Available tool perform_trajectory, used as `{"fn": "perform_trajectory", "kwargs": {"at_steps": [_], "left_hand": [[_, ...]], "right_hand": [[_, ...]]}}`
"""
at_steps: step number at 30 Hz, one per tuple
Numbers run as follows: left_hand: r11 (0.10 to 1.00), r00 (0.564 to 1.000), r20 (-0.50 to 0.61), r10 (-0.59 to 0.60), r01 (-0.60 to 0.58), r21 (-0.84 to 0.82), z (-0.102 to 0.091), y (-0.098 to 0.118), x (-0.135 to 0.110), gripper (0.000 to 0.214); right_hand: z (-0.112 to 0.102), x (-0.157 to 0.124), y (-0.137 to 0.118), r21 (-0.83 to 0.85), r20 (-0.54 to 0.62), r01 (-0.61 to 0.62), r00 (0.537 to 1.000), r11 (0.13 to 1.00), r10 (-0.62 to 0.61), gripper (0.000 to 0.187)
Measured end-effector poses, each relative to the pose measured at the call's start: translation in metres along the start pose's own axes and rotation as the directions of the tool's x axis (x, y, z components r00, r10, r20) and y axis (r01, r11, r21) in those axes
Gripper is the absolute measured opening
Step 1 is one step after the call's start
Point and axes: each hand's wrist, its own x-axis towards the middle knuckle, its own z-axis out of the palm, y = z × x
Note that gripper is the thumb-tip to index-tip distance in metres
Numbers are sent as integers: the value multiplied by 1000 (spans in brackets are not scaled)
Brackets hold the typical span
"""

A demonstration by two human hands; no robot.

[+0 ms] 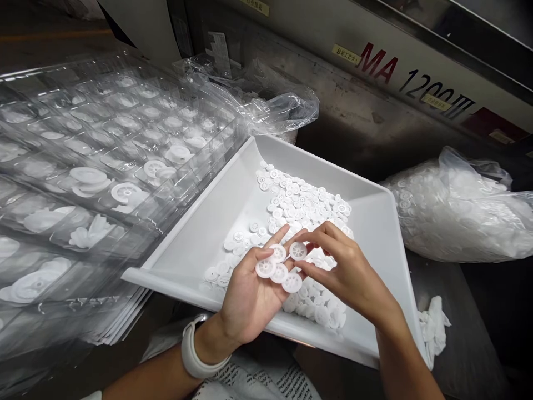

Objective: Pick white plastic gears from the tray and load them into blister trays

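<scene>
My left hand (pixel 254 300) is turned palm up, with several small white plastic wheels (pixel 280 273) spread over its palm and fingers. The thumb presses on the edge of one of them. Between the thumb and fingers of my right hand (pixel 345 272), a single spoked white wheel (pixel 298 251) is pinched just above the left fingertips. Both hands are over a light grey scoop-shaped tray (pixel 200 222). Loose white wheels (pixel 300 203) lie heaped in it, partly hidden by my hands.
At the left stand stacked clear plastic compartment trays (pixel 104 166) holding white parts. A crumpled clear bag (pixel 287 108) lies behind them. To the right sit a clear bag full of white wheels (pixel 462 211) and a crumpled white cloth or tissue (pixel 435 328). A machine (pixel 416 72) borders the back.
</scene>
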Motion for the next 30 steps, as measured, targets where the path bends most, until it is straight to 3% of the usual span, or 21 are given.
{"fn": "perform_trajectory", "kwargs": {"at_steps": [7, 15, 25, 30], "left_hand": [[999, 999, 37, -34, 35, -10, -1, -3, 1, 54], [996, 988, 129, -87, 91, -24, -2, -3, 3, 51], [996, 992, 94, -88, 90, -20, -2, -2, -1, 48], [997, 995, 74, -72, 74, -24, 0, -3, 1, 49]], "right_hand": [[3, 2, 2, 20, -83, -14, 996, 1000, 15, 20], [4, 3, 0, 84, -73, 2, 997, 996, 4, 20], [4, 4, 3, 63, -62, 7, 998, 998, -3, 26], [3, 4, 6, -10, -111, 77, 991, 997, -77, 27]]}}
